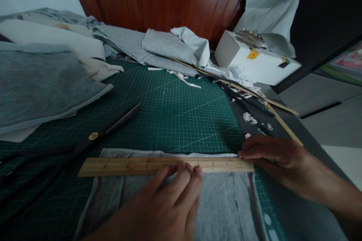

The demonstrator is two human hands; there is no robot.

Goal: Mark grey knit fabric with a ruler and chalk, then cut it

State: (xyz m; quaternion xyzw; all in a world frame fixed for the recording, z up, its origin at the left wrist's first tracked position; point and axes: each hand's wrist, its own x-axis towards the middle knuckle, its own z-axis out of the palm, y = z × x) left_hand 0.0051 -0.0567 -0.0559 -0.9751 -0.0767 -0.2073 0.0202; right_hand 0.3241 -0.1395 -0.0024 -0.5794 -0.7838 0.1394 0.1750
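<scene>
A wooden ruler lies across the upper part of a grey fabric piece, just below its top edge. With bent fingers close together, my left hand presses on the middle of the ruler. My right hand is closed in a pinch at the fabric's top right corner, fingertips by the ruler's right end. A small pale pink piece sticks up from its fingers; its kind is not clear. Black-handled scissors lie shut to the left of the ruler.
Beneath everything is a green cutting mat with a grid. Grey fabric is heaped at left, and folded fabric lies at the back. A white box stands back right, near wooden strips and white scraps.
</scene>
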